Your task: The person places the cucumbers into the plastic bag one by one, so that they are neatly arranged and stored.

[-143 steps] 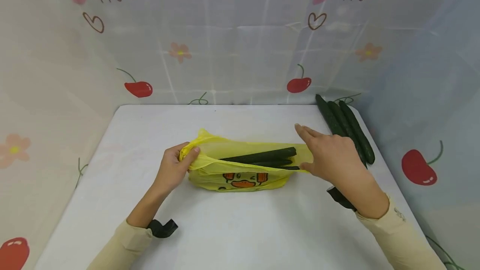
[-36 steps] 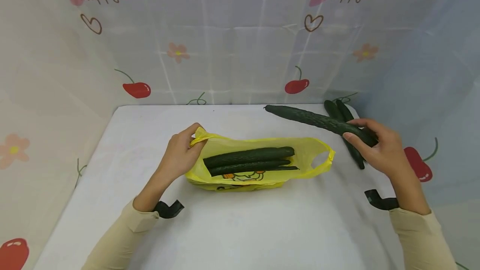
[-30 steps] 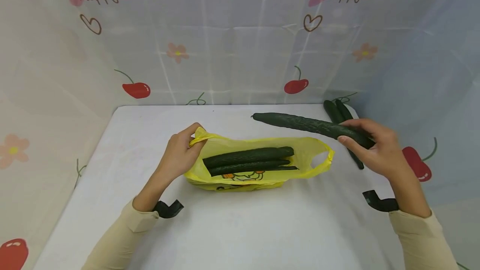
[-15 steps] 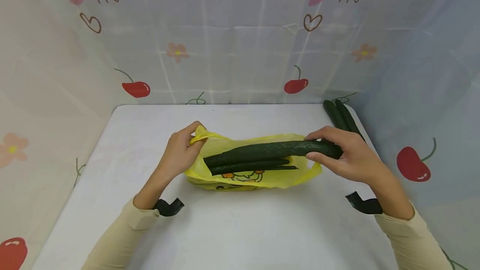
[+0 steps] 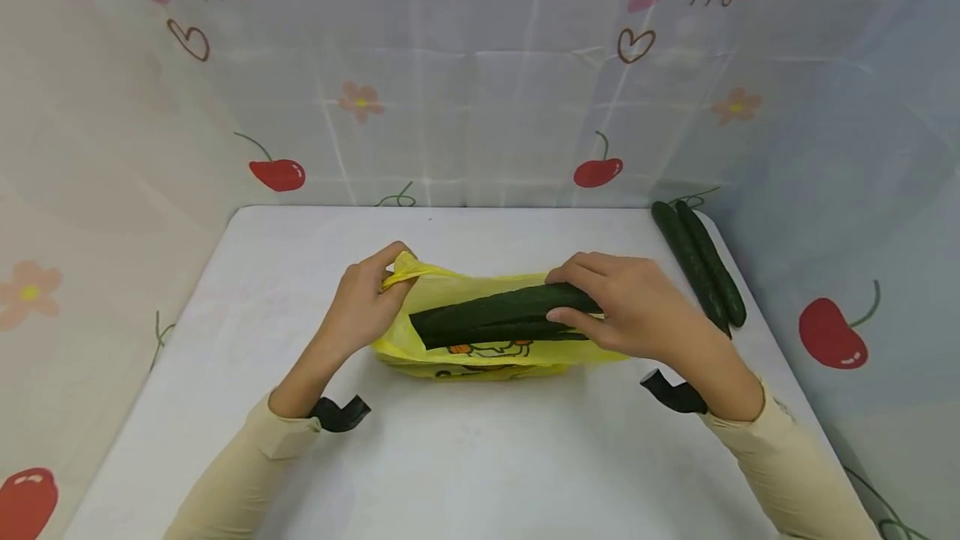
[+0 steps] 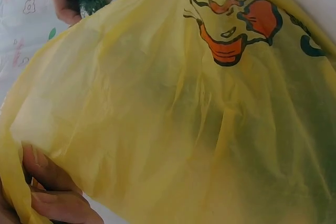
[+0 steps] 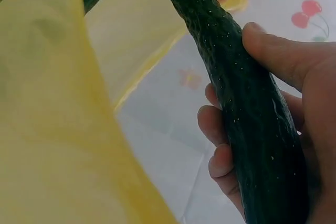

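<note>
A yellow plastic bag [image 5: 491,371] with a printed duck face lies on its side on the table, its mouth spread. My left hand [image 5: 362,307] pinches the bag's rim at the left; its fingers [image 6: 55,187] curl on the plastic in the left wrist view. My right hand [image 5: 637,307] grips one end of a dark green cucumber [image 5: 510,301], thumb on one side and fingers on the other. The cucumber's far part is inside the bag mouth, over other cucumbers [image 5: 480,334] there. In the right wrist view the bumpy cucumber [image 7: 244,103] slants up toward the bag.
Two more cucumbers [image 5: 684,252] lie side by side at the back right of the white table [image 5: 480,457]. A printed curtain [image 5: 465,90] hangs behind and at both sides. Black straps [image 5: 341,413] stick out from both wrists.
My right hand has picked a cucumber off the pile at the right and carried it left into the bag mouth. My left hand keeps its hold on the rim.
</note>
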Motion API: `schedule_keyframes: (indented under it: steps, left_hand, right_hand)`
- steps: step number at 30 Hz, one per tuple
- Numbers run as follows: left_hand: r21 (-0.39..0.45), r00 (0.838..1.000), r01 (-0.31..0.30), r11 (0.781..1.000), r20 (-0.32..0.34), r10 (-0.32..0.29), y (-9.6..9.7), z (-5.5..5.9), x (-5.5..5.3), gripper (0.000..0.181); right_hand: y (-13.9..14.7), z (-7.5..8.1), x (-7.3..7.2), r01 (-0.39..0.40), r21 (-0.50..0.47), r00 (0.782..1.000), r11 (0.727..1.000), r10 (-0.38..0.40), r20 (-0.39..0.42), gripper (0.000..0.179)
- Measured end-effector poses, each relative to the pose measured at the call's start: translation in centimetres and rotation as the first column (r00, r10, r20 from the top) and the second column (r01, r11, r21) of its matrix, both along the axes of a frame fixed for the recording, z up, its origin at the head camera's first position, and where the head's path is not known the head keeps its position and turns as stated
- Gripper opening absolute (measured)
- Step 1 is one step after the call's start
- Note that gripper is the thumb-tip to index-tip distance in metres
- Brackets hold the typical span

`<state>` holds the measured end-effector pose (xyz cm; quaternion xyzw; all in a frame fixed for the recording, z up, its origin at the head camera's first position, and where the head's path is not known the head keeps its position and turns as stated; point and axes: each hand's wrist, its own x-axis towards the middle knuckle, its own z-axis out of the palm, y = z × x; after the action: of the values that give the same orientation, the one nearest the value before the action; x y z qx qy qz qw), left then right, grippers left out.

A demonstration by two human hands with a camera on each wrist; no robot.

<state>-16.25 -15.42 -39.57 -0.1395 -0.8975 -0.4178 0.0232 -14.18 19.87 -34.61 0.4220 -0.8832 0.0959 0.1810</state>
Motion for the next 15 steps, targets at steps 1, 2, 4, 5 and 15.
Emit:
schedule_keyframes:
  steps: [1,2,4,5,15]
  left_hand:
    - [0.001,1.0,0.003,1.0,0.002,-0.003,0.0,0.1,0.0,0.009]
    - [0.003,1.0,0.004,1.0,0.002,-0.004,0.0,0.1,0.0,0.009]
    - [0.003,1.0,0.005,1.0,0.002,-0.005,0.1,0.2,-0.1,0.009]
    - [0.001,1.0,0.007,1.0,0.002,-0.007,0.1,0.3,-0.1,0.01]
    - [-0.015,1.0,0.024,1.0,-0.005,-0.024,0.1,0.0,-0.1,0.01]
  right_hand:
    - [-0.3,-0.1,0.0,-0.006,-0.003,1.0,1.0,0.006,0.004,0.038]
    - [-0.6,-0.1,0.0,-0.013,-0.008,1.0,1.0,0.013,0.008,0.038]
    - [-1.3,-0.4,-0.2,-0.021,-0.009,1.0,1.0,0.021,0.019,0.037]
    - [-1.6,-0.6,-0.3,-0.024,-0.011,0.999,1.0,0.024,0.026,0.036]
    - [-3.3,-3.4,-1.0,0.063,0.085,0.998,0.994,-0.062,-0.013,0.039]
